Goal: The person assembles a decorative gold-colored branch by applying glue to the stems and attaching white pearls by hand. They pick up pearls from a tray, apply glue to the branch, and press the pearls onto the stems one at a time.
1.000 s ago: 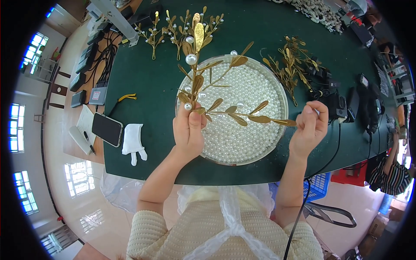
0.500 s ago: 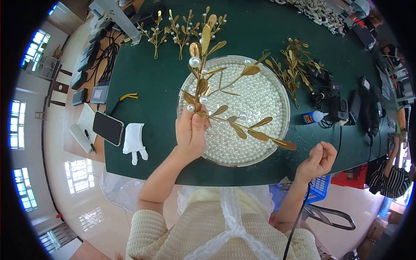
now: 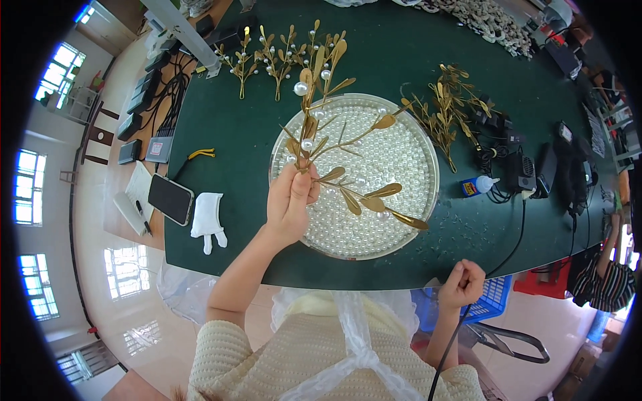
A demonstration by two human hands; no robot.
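My left hand (image 3: 289,200) grips a gold leaf branch (image 3: 311,127) by its stem, with white pearl beads along its upright shoot and side twigs fanning to the right. The branch is held above a round tray (image 3: 275,150) filled with loose clear-white pearl beads (image 3: 374,230). My right hand (image 3: 463,284) is closed at the table's front edge, right of the tray, thumb against curled fingers. What it holds, if anything, is hidden. A black cord (image 3: 456,334) runs by that wrist.
Finished-looking gold sprigs with pearls (image 3: 277,63) lie at the back left, plain gold sprigs (image 3: 445,110) right of the tray. A blue glue bottle (image 3: 476,186), a black power adapter (image 3: 521,174), a phone (image 3: 170,199) and a white glove (image 3: 208,217) lie on the green table (image 3: 227,147).
My right hand has moved down and to the left, toward the table's front edge. My left hand has lowered slightly, and the branch in it has turned a little.
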